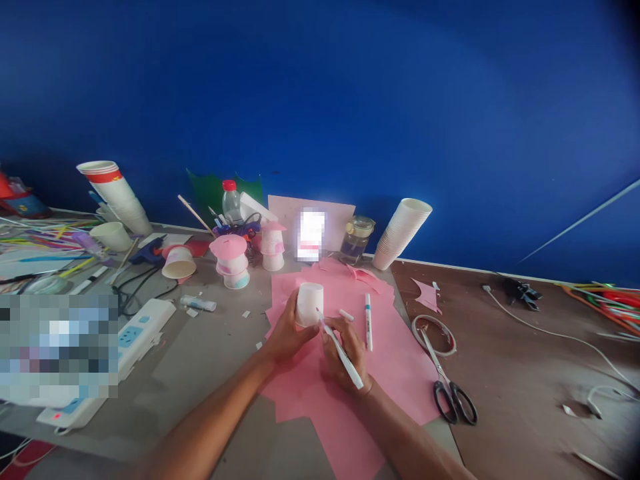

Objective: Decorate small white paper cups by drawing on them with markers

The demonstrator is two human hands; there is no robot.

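Observation:
My left hand [286,331] grips a small white paper cup [309,303], held upside down above pink paper sheets [395,360]. My right hand [350,353] holds a white marker pen [341,351] with its tip touching the cup's lower side. A pen cap [346,315] and a second white pen [369,321] lie on the pink paper just right of the hands.
Black-handled scissors [449,382] and a tape ring [434,333] lie to the right. Cup stacks [400,233] [117,193], pink-topped cup figures [231,260], a jar [356,240] and a bottle [231,202] stand by the blue wall. A power strip [127,343] lies at left.

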